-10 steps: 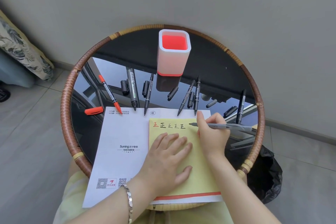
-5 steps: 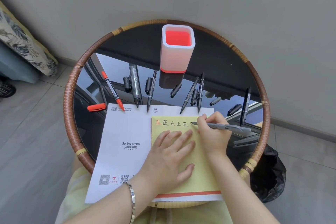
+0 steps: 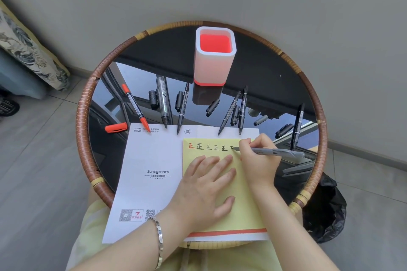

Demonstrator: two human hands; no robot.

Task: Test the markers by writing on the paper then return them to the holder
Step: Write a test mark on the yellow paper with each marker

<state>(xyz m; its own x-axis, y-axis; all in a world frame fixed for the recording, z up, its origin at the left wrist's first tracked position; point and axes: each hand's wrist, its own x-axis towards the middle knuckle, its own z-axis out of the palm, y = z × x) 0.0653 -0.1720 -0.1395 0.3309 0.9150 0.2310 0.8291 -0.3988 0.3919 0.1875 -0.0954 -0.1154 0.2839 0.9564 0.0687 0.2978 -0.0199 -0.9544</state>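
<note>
Right hand (image 3: 257,158) grips a grey marker (image 3: 273,151) in a closed writing hold, its tip touching the yellow paper (image 3: 244,202) at the right end of a row of written characters (image 3: 208,146), where a sixth, partly drawn mark sits after five finished ones. The first character is red, the rest dark. Left hand (image 3: 206,191) lies flat and spread on the yellow paper, fingers extended, holding nothing, pinning the sheet down; a silver bracelet (image 3: 159,242) circles its wrist.

The yellow paper rests on a larger white printed sheet (image 3: 149,160) that overhangs the near edge of the round glass tabletop (image 3: 275,72), which has a woven rim. The white holder (image 3: 214,55) with a red inside stands upright near the far edge and looks empty. Between holder and paper, uncapped markers lie in a loose row with tips pointing at the sheet: a red marker (image 3: 134,106) toward the left edge, its red cap (image 3: 116,127) just beside it, then several black markers (image 3: 162,101) with loose caps among them. One more black marker (image 3: 297,125) lies near the right edge.
</note>
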